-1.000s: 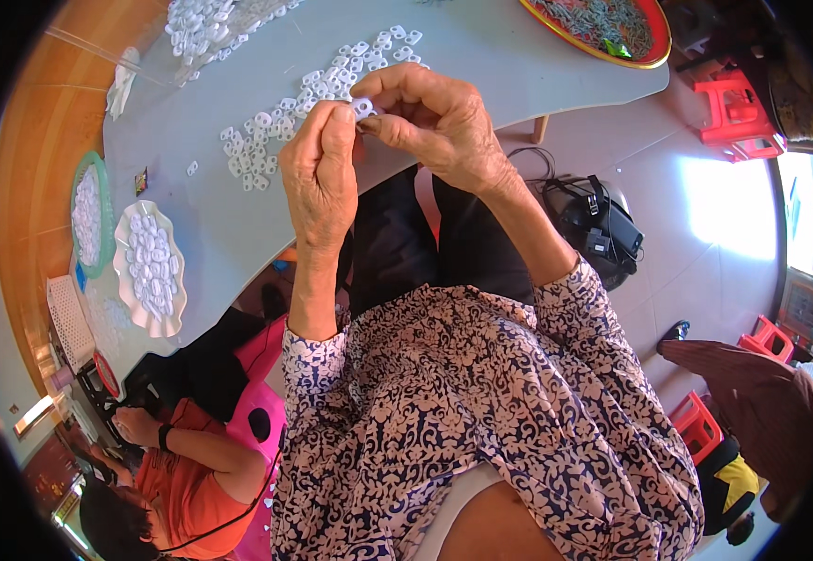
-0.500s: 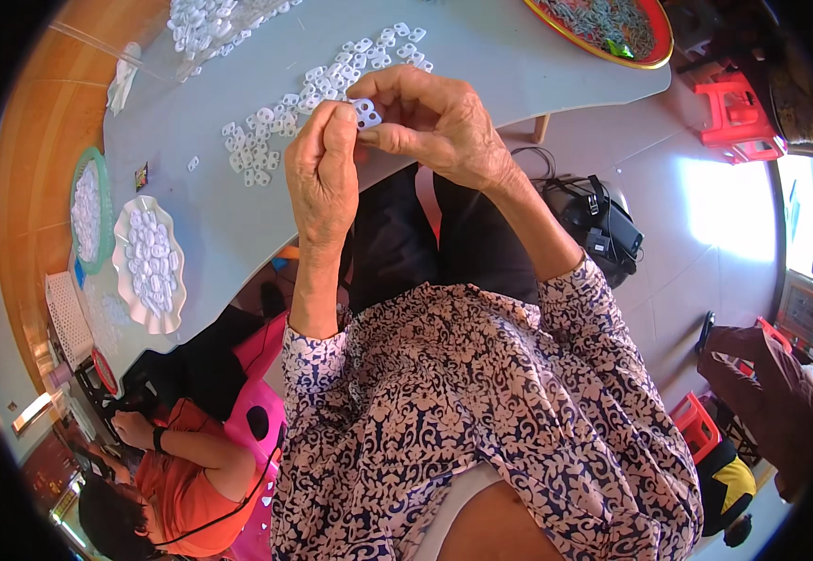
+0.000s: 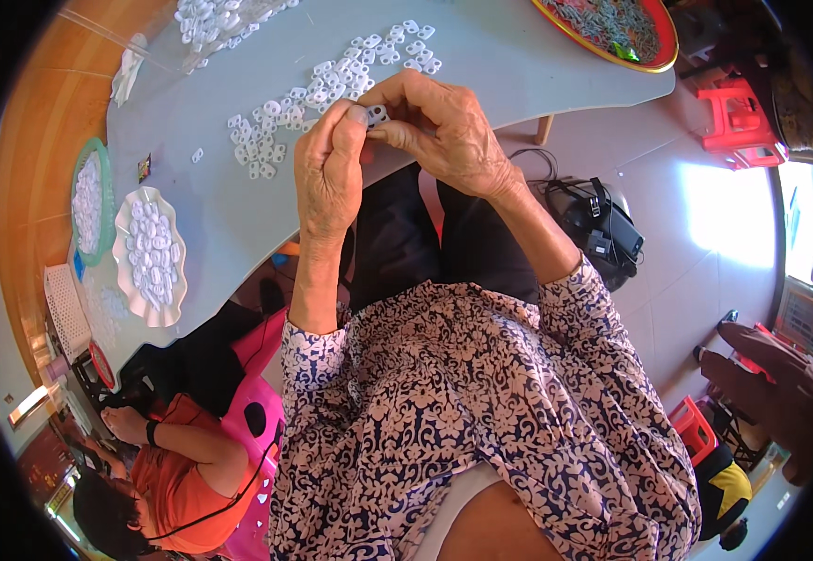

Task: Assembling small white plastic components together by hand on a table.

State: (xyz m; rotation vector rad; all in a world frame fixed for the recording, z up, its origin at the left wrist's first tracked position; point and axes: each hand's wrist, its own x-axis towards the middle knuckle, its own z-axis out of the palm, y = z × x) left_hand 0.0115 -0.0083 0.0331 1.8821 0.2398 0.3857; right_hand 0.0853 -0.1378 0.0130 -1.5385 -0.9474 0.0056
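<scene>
A small white piece [image 3: 377, 114] is held up near the edge of the worktop [image 3: 224, 201], its left end covered and clamped by the fingers of the left hand [image 3: 330, 182]. Dark holes are shown in its pale, smooth, plastic-looking face! By the right hand [image 3: 455, 140] the exposed side is framed, forefinger above, thumb below; whether those fingers are pressed onto it cannot be told. The visible end is pointed rightward, toward the right palm, with a slight tilt; the full long axis is hidden. Beyond, loose white pieces [image 3: 336, 79], holed and round-cornered, are strewn across the smooth grey worktop. Off left, white ovals [image 3: 152, 252] are heaped in a wavy-rimmed dish [image 3: 122, 245].
</scene>
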